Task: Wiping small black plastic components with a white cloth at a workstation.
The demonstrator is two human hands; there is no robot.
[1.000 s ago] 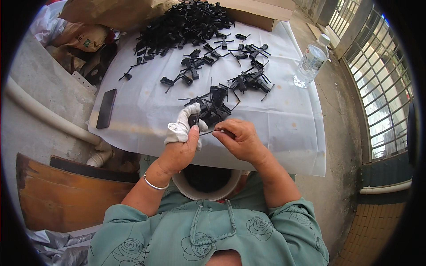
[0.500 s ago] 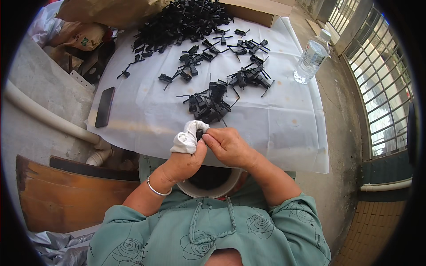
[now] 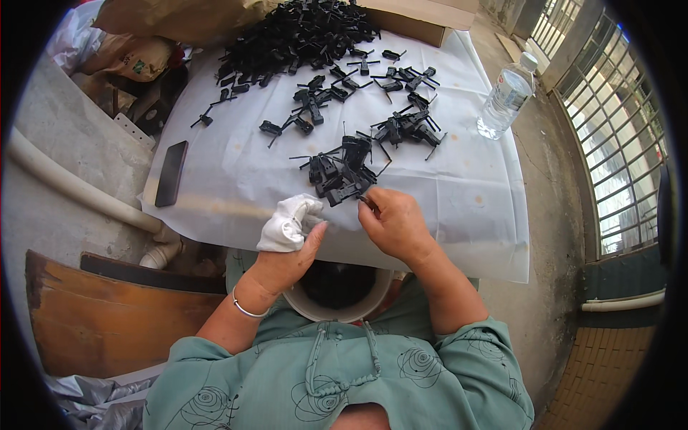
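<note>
Makeshift home workshop | paper-covered table [image 3: 459,215] | black plastic parts [image 3: 301,32] piled

Right hand [image 3: 393,223] hides whatever it pinches; bucket [image 3: 337,309] is half tucked under the bench [image 3: 459,208] edge.

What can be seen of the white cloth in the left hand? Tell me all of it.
The white cloth looks like soft woven fabric, perhaps a glove, bunched into a crumpled wad with folds and shadowed creases. The left hand grips it from below, thumb raised beside it. It sits at the near edge of the white table cover, just left of the right hand, apart from the small black plastic parts.
</note>
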